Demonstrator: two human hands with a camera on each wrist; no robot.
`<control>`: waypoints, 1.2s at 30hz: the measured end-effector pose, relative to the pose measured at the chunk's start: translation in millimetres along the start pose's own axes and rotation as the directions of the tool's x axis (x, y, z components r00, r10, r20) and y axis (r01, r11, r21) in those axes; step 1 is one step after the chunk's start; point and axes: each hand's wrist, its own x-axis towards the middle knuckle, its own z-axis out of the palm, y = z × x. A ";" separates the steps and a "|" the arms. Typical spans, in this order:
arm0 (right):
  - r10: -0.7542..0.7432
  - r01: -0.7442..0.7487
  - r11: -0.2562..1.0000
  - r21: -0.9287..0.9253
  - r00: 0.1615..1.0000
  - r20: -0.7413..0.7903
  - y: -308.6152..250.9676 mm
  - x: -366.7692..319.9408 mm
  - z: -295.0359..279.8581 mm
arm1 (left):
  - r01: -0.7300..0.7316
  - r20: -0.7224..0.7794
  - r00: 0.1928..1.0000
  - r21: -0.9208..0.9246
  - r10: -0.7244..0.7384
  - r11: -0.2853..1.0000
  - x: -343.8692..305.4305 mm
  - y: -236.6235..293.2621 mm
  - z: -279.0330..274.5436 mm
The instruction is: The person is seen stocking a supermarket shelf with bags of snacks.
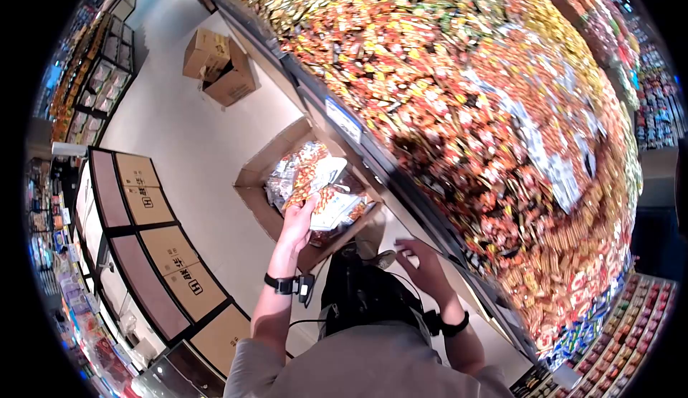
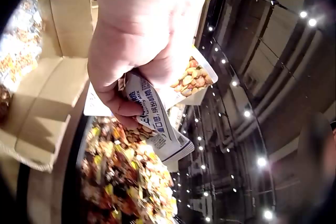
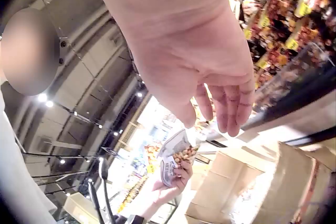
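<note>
My left hand (image 1: 298, 220) grips snack packets (image 2: 155, 106) printed with nuts or beans and lines of text. In the left wrist view its fingers curl round the crumpled middle of the packets. Below that hand, in the head view, stands an open cardboard box (image 1: 252, 174) holding clear plastic bags of snacks (image 1: 283, 171). The right hand (image 1: 424, 267) hangs beside the display bin's edge with nothing in it. Its fingers (image 3: 231, 106) are loosely extended in the right wrist view, apart from the packets held by the left hand.
A large display bin (image 1: 444, 118) heaped with small wrapped snacks fills the right side, with a dark rim (image 1: 337, 122) beside the box. Another open carton (image 1: 221, 68) stands on the floor farther off. Cabinets with printed cardboard panels (image 1: 179, 265) line the left.
</note>
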 end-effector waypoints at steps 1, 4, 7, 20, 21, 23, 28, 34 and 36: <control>-0.074 0.081 0.994 0.079 0.994 -0.082 -12.8 2.7 -6.2 | 0.017 0.056 0.998 0.007 -0.017 1.000 -20.0 0.2 12.8; -0.069 0.096 0.932 0.348 0.994 -0.089 -30.0 7.5 -23.2 | 0.040 0.243 0.968 0.074 -0.057 0.996 -77.1 -5.8 49.0; -0.144 0.116 0.827 0.550 0.990 0.008 -56.1 -8.6 -41.9 | 0.033 0.366 0.927 0.149 -0.086 0.988 -121.1 -14.1 87.5; 0.134 0.153 0.838 0.524 0.874 -0.468 -30.0 -81.0 -107.3 | -0.272 0.738 0.675 0.269 -0.016 0.924 -145.2 -18.6 175.6; 0.058 0.192 0.870 0.454 0.874 -0.482 -27.5 -81.7 -108.7 | -0.301 0.751 0.660 0.265 0.000 0.916 -141.0 -16.2 182.3; -0.014 0.206 0.902 0.379 0.892 -0.452 -23.6 -83.6 -116.3 | -0.209 0.720 0.693 0.248 -0.036 0.946 -138.3 -12.4 195.1; -0.089 0.103 0.994 0.019 0.928 -0.361 -55.4 -75.1 -153.9 | -0.206 0.684 0.721 0.365 -0.111 0.908 -95.8 -5.8 205.9; -0.107 0.125 0.992 0.034 0.939 -0.326 -73.9 -35.3 -173.0 | -0.141 0.687 0.704 0.386 -0.182 0.912 -43.7 16.6 235.3; -0.014 0.075 0.983 0.169 0.942 -0.334 -77.5 -27.0 -173.5 | -0.088 0.698 0.687 0.356 -0.202 0.930 -26.3 26.3 239.2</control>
